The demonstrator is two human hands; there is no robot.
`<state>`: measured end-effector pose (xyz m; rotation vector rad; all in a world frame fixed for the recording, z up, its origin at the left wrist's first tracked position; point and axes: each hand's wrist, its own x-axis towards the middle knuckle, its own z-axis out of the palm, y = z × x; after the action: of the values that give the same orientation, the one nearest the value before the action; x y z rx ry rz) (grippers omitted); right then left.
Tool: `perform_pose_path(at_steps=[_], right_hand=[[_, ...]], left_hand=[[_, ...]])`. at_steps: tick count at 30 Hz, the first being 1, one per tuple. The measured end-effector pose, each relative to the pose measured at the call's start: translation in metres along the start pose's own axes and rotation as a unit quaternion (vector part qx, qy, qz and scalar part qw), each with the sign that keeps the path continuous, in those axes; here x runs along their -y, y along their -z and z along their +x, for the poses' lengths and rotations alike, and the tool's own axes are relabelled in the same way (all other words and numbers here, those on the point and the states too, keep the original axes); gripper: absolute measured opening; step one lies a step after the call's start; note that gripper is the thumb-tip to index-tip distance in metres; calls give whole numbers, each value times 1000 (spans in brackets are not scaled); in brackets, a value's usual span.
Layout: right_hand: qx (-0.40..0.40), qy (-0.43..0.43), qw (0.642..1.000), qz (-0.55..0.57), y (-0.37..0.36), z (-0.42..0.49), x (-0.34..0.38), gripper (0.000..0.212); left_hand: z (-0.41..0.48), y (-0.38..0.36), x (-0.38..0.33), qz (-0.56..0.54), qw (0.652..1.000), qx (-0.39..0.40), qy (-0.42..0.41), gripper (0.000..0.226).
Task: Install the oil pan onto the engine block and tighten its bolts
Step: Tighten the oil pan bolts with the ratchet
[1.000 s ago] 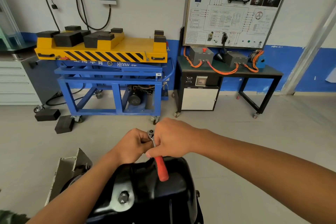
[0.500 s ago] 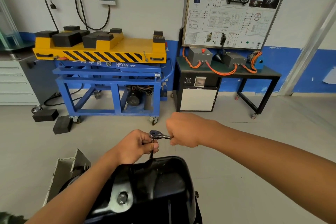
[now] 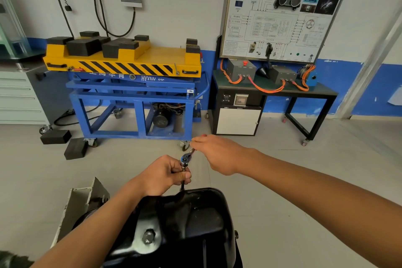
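The glossy black oil pan (image 3: 195, 222) fills the bottom centre, with a drain plug (image 3: 148, 236) on its near left face. A ratchet wrench stands at the pan's far edge, its steel head (image 3: 185, 159) topping a thin extension bar that runs down behind the rim. My left hand (image 3: 165, 175) pinches that extension just under the ratchet head. My right hand (image 3: 215, 152) grips the ratchet's handle, which points away to the upper right and is mostly hidden in my fist. The bolt under the extension is hidden.
A grey metal bracket (image 3: 82, 200) of the engine stand juts out left of the pan. Further back stand a blue and yellow lift cart (image 3: 130, 85), a black training bench (image 3: 272, 93) with orange cables, and two black rubber blocks (image 3: 65, 142) on the floor.
My right hand has swung the ratchet handle from pointing toward me, round to the right, to pointing away at the upper right. My left hand has stayed on the extension.
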<state>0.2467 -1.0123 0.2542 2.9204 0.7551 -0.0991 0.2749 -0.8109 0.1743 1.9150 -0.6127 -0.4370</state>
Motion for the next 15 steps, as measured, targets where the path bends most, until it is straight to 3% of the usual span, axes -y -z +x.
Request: perform_pose_path(at_steps=[3, 7, 15], right_hand=[[-2, 3, 1000, 11, -6, -2, -3, 55], [-1, -10, 1000, -6, 4, -5, -6, 17], [5, -12, 1000, 22, 19, -22, 1, 38]], left_hand=[[-1, 0, 1, 10, 1000, -12, -3, 19], [-1, -2, -1, 21, 999, -23, -4, 16], [-1, -2, -2, 46, 998, -44, -13, 18]])
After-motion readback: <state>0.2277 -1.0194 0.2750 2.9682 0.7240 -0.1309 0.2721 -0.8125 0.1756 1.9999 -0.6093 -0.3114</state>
